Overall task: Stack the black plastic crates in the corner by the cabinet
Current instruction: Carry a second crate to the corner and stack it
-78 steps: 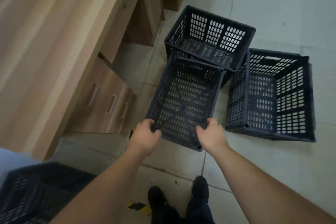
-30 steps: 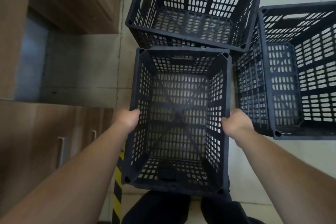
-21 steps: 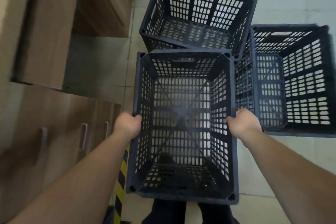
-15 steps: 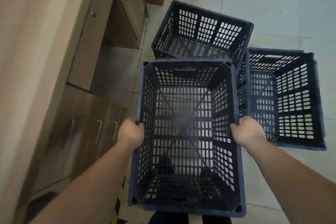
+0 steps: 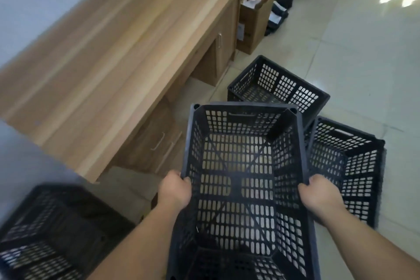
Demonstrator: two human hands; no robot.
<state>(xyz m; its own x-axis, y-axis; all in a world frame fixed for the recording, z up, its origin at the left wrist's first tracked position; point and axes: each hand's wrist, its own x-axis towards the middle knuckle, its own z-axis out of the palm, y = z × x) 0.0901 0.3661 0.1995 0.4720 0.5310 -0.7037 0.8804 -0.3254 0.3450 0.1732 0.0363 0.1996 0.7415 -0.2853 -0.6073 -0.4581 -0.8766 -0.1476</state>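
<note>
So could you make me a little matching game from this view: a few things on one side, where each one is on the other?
Things:
1. held crate
2. blurred crate
3. cardboard box
4. tipped crate

Places:
A. on its side on the floor, at the right
B. at the far end of the cabinet
C. between the left hand and right hand
D. bottom left corner

Pairs: 1-C, 2-D, 3-B, 4-A
</note>
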